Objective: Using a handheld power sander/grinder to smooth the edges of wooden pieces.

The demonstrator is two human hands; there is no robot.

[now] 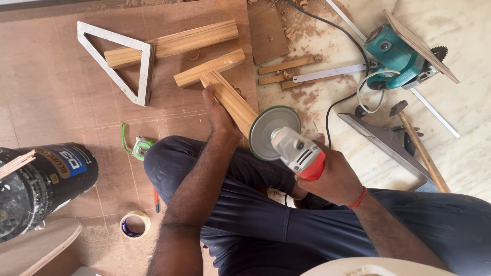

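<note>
My left hand (219, 113) grips a long grooved wooden strip (231, 99) that slants from the board down toward my lap. My right hand (332, 176) holds a red and grey angle grinder (299, 151); its round disc (271, 130) sits right against the lower end of the strip. Another short wooden block (208, 67) lies just above the strip, touching its top end. I sit on the floor with my legs in dark trousers (255, 204) under both hands.
A triangular white-edged frame (123, 56) with a long wood strip (179, 43) through it lies on the brown plywood. A teal circular saw (401, 53), hammer (419, 145), metal square (383, 140), tape measure (140, 147), tape roll (135, 224) and a black can (41, 184) surround me.
</note>
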